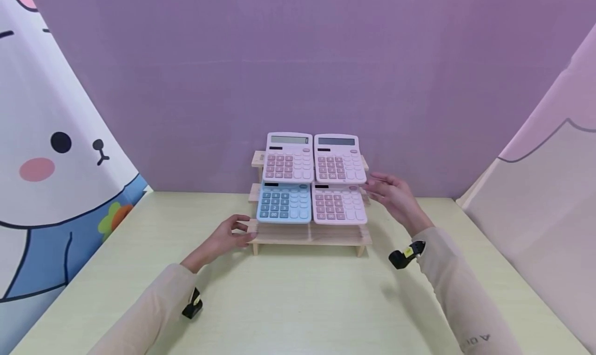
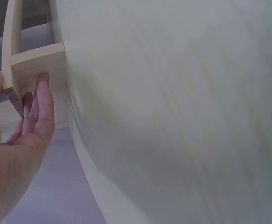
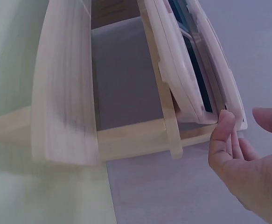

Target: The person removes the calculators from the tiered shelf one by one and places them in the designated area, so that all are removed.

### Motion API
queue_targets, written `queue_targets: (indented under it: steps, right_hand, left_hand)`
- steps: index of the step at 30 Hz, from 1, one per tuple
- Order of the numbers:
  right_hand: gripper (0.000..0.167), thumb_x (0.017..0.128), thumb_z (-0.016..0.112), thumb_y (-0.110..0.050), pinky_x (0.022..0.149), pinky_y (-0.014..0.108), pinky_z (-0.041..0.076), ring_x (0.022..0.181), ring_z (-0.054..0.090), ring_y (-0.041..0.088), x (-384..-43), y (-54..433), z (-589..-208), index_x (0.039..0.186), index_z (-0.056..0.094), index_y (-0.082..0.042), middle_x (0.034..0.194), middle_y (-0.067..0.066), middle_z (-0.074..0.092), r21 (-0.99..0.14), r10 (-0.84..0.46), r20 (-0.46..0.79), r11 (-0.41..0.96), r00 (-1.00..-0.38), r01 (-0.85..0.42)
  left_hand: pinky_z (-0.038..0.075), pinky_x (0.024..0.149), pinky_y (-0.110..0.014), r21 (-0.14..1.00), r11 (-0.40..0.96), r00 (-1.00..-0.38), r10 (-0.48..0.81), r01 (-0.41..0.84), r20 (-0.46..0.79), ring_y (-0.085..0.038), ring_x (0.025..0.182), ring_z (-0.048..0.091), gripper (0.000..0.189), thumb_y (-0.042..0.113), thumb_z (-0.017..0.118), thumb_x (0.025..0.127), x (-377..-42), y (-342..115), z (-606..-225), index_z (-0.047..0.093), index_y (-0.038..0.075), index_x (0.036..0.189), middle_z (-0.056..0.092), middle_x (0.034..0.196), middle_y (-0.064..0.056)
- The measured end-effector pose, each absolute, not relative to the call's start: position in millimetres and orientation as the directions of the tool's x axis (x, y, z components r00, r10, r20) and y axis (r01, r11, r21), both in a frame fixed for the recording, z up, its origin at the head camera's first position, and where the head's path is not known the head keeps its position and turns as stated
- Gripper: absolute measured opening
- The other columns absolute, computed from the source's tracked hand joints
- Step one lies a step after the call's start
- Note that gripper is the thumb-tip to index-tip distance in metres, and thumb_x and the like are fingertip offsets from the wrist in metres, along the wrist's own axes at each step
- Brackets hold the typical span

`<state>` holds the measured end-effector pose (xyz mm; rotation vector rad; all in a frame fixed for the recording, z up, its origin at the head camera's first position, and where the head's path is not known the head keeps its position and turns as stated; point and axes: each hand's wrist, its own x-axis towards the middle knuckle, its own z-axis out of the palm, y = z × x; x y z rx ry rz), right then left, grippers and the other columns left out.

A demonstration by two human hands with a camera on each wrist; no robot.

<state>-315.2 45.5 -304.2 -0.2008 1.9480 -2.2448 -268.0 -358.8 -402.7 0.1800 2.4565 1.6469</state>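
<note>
Rack (image 1: pixel 279 234): in the head view it stands on the table (image 1: pixel 298 298), just below centre. It bears a first pink calculator (image 1: pixel 289 161) at 10 o'clock, a second pink calculator (image 1: pixel 340 161) at 2, a third pink calculator (image 1: pixel 339 206) at 4 and a blue calculator (image 1: pixel 284 206) at 8. The left sleeve (image 1: pixel 149 303) enters from 7 o'clock and sets the left hand (image 1: pixel 225 237) at the rack's 8; the right sleeve (image 1: pixel 465 293) enters from 5 and sets the right hand (image 1: pixel 393 194) at 3. In the left wrist view, thumb and fingers are clamped on the front shelf (image 2: pixel 12 51), one on each side, close to the leg (image 2: pixel 38 63). Recommended: steady this end without lifting, since a tilted rack could let the calculators slide. In the right wrist view, thumb and bent fingers are apart; one fingertip lies at the second pink calculator's lower corner, contact uncertain. Recommended: guide by the edge with light pressure, avoiding the keys, and check that the lower calculators are not nudged.
</note>
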Motion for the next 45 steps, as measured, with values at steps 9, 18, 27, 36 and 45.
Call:
queue_targets:
  steps: [9,18,27,36,45]
  right_hand:
    - [0.053,0.093,0.045,0.001,0.098,0.027,0.046,0.095,0.061,0.012,-319.4,37.3,-304.0,0.14,0.022,0.005,0.099,0.001,0.061,-0.98,-0.212,-0.007,-0.195,-0.977,0.05]
    - [0.055,0.093,0.045,0.001,0.077,0.019,0.052,0.09,0.065,0.013,-325.9,31.2,-309.4,0.14,0.019,0.006,0.093,0.001,0.065,-0.976,-0.212,0.003,-0.215,-0.977,0.043]
    - [0.051,0.093,0.043,0.003,0.078,0.019,0.053,0.087,0.065,0.016,-325.9,25.2,-308.0,0.14,0.022,0.004,0.097,0.007,0.059,-0.958,-0.164,-0.013,-0.281,-0.986,0.059]
    - [0.046,0.093,0.042,0.004,0.074,0.019,0.055,0.079,0.065,0.014,-326.9,21.7,-308.9,0.136,0.028,0.006,0.094,0.005,0.059,-0.959,-0.119,0.005,-0.282,-0.993,0.028]
    - [0.048,0.091,0.041,0.007,0.071,0.018,0.053,0.077,0.062,0.013,-327.4,19.4,-308.9,0.137,0.029,0.005,0.101,0.008,0.054,-0.948,-0.097,-0.015,-0.316,-0.995,0.046]
  left_hand:
    - [0.056,0.081,-0.034,0.926,0.378,-0.974,0.213,0.014,-0.072,-0.02,0.095,0.059,0.066,0.024,0.065,0.085,-270.6,-360.6,-405.4,0.03,-0.003,0.135,0.046,0.119,-0.023]
    - [0.056,0.08,-0.034,0.927,0.375,-0.975,0.213,0.016,-0.069,-0.021,0.094,0.06,0.064,0.021,0.064,0.086,-269.4,-359.8,-404.2,0.03,-0.003,0.135,0.046,0.118,-0.023]
    - [0.057,0.08,-0.034,0.926,0.377,-0.974,0.211,0.005,-0.081,-0.021,0.094,0.06,0.065,0.021,0.065,0.085,-271.3,-358.8,-405.0,0.03,-0.003,0.135,0.046,0.118,-0.023]
    - [0.057,0.08,-0.034,0.928,0.372,-0.973,0.225,0.029,-0.06,-0.018,0.09,0.06,0.063,0.019,0.063,0.087,-269.2,-359.6,-402.4,0.03,-0.005,0.134,0.046,0.115,-0.023]
    - [0.056,0.08,-0.036,0.926,0.375,-0.97,0.236,0.041,-0.052,-0.017,0.09,0.06,0.064,0.019,0.062,0.087,-268.6,-359.0,-402.0,0.029,-0.005,0.135,0.046,0.114,-0.023]
